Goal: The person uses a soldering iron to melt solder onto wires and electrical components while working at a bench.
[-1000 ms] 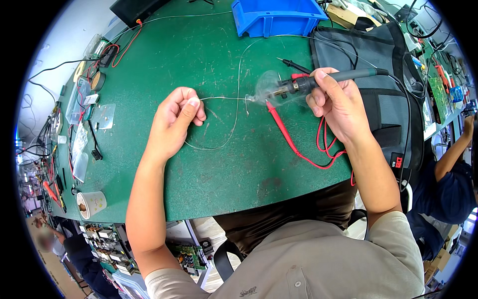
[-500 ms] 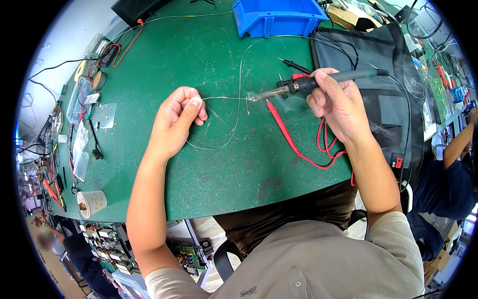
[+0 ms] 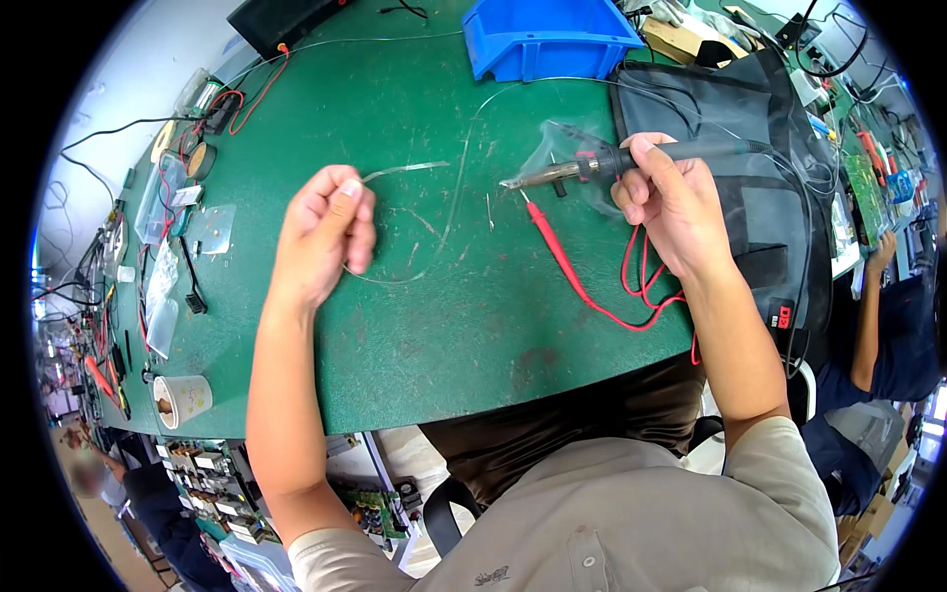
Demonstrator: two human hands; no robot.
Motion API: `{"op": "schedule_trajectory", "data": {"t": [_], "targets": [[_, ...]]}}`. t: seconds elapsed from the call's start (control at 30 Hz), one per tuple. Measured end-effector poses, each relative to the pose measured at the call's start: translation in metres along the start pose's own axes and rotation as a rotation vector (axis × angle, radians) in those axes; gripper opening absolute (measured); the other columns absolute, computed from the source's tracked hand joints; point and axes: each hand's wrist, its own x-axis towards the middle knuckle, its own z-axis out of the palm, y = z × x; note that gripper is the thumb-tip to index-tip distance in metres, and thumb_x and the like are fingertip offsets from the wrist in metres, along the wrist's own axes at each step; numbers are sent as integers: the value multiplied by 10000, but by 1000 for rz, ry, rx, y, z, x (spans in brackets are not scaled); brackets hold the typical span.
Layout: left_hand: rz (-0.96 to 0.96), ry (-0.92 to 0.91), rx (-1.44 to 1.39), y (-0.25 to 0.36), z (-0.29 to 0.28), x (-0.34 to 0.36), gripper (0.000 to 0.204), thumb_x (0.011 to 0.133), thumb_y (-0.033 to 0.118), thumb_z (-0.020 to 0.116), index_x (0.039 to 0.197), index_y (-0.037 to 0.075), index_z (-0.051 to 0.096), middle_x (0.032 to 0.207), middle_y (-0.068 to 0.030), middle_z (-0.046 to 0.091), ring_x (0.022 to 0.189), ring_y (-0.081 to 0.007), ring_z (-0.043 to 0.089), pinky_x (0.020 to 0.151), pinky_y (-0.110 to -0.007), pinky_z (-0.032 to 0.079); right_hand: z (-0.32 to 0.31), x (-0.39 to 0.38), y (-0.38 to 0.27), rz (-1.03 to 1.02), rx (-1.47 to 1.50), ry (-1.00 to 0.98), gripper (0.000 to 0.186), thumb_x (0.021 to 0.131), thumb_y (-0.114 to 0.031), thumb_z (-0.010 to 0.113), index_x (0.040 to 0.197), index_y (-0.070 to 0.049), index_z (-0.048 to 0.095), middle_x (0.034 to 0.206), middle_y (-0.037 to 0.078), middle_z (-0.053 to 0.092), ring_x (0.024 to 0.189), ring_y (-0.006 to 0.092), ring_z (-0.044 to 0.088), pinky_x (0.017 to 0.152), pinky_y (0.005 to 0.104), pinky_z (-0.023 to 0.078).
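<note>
"As the head view looks down, how is the left hand (image 3: 330,232)?"
"Pinched on a thin wire (image 3: 406,169), whose free end lies left of the soldering iron (image 3: 600,165), apart from its tip."
"And the right hand (image 3: 663,192)?"
"Wrapped around that iron, above the green table (image 3: 444,355), near a red probe (image 3: 557,250)."

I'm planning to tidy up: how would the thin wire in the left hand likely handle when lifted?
The thin wire probably bends easily, given its loose curve over the green table. It is likely light, being so slender. Its short end juts from the left hand, so it may hold some shape.
</note>
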Motion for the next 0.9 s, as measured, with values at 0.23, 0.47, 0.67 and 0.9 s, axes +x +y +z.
{"op": "schedule_trajectory", "data": {"t": [0.23, 0.47, 0.67, 0.9], "targets": [[320, 188, 327, 31, -23, -14, 141, 1029, 233, 460, 990, 98, 470, 662, 28, 407, 521, -42, 316, 453, -209, 242, -2, -1, -2, -30, 13, 18, 173, 941, -194, 620, 931, -24, 590, 623, 26, 539, 539, 145, 511, 542, 278, 411], [503, 326, 1088, 11, -14, -19, 230, 1030, 264, 430, 979, 39, 430, 654, -139, 534, 580, -305, 582, 526, -405, 423, -5, -10, -6, -48, 25, 64, 182, 943, -200, 620, 930, -23, 580, 635, 36, 551, 556, 162, 544, 578, 292, 450], [662, 248, 1379, -16, -1, 6, 133, 982, 150, 497, 979, 29, 443, 741, -179, 578, 646, -407, 559, 588, -482, 433, -9, -18, -1, -84, 29, 84, 198, 946, -198, 616, 978, -16, 543, 641, 50, 565, 576, 178, 578, 603, 302, 480], [629, 220, 1307, -22, -7, 20, 134, 984, 127, 479, 991, -4, 453, 882, -204, 561, 790, -388, 535, 707, -462, 420, -13, -19, 3, -120, 90, 69, 199, 944, -194, 622, 984, -18, 538, 647, 57, 576, 578, 182, 587, 598, 305, 488]]}}
